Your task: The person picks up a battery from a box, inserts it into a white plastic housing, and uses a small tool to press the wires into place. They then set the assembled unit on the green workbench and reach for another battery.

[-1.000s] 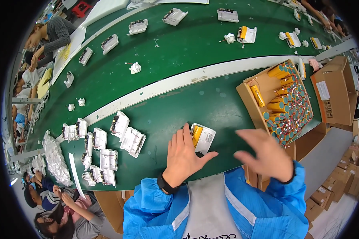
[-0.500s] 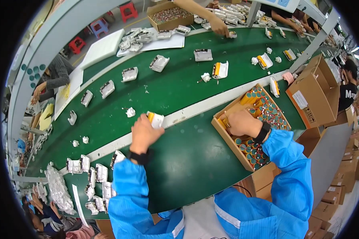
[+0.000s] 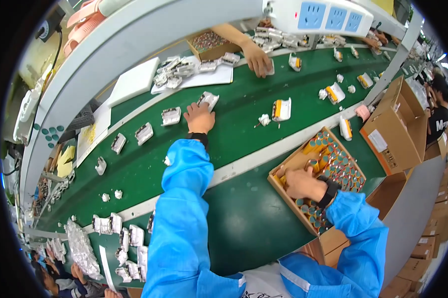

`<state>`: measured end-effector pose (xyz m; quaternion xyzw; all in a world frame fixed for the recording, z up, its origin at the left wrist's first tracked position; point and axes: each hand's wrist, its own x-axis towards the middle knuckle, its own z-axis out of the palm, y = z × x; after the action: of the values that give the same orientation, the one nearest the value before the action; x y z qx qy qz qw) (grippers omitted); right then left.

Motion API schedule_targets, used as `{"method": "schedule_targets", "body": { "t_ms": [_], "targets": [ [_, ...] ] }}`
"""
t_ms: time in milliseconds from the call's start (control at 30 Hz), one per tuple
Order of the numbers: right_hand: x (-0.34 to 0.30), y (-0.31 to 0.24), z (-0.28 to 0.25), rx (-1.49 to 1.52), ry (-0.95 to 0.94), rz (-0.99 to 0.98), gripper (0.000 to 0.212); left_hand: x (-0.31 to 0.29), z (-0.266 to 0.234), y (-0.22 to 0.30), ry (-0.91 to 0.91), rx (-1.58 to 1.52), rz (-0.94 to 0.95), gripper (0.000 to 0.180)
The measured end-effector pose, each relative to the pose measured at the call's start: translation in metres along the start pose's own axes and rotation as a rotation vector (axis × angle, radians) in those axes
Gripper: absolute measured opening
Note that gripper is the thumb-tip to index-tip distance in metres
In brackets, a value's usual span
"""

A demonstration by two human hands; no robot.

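Observation:
Out over the green belt, my left hand [image 3: 200, 119] has its fingers stretched to the near edge of a white plastic housing [image 3: 209, 100] with dark parts along one side. The fingertips touch it and look spread, not wrapped round it. My right hand [image 3: 306, 185] is down inside an open cardboard box [image 3: 289, 202] of yellow cylindrical battery cells [image 3: 347, 166] with green ends and wires. Its fingers are curled around a yellow battery cell [image 3: 282, 180], mostly hidden by the hand. A similar white housing [image 3: 171, 116] lies left of my left hand.
A housing with a yellow cell [image 3: 282, 110] and a small white bundle [image 3: 264, 119] lie on the belt. A co-worker's hand [image 3: 257, 58] touches another housing across it. More housings [image 3: 136, 235] sit at left near me. An empty carton [image 3: 395, 126] stands right; a metal frame [image 3: 134, 32] arches overhead.
My left hand has moved away across the belt and no longer holds the housing with the yellow cell. My right hand stays in the box. The co-worker's hand moved left to another housing.

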<state>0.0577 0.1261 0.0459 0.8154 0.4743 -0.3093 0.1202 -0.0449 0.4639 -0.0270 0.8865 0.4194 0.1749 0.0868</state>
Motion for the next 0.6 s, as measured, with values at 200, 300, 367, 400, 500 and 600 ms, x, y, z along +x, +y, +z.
{"method": "schedule_targets", "body": {
  "t_ms": [200, 300, 367, 400, 500, 600],
  "targets": [
    [-0.052, -0.001, 0.001, 0.166, 0.633, -0.204, 0.038, 0.036, 0.042, -0.009, 0.272, 0.266, 0.05, 0.028],
    [-0.096, -0.004, -0.008, 0.871, 0.52, -0.244, 0.034, 0.002, 0.026, 0.006, 0.234, 0.2, 0.14, 0.024],
    [-0.114, -0.007, -0.017, 1.204, 0.441, -0.274, 0.033, -0.022, -0.035, 0.026, 0.137, 0.035, 0.2, 0.021],
    [-0.123, -0.013, -0.017, 1.3, 0.363, -0.329, 0.033, -0.043, -0.054, 0.034, 0.079, 0.01, 0.238, 0.02],
    [-0.137, -0.035, 0.002, 1.467, 0.115, -0.454, 0.034, -0.137, -0.094, 0.036, -0.091, -0.005, 0.295, 0.017],
    [-0.149, -0.057, 0.031, 1.691, -0.373, -0.505, 0.033, -0.237, -0.125, 0.038, -0.142, -0.092, 0.275, 0.016]
  ]
}}
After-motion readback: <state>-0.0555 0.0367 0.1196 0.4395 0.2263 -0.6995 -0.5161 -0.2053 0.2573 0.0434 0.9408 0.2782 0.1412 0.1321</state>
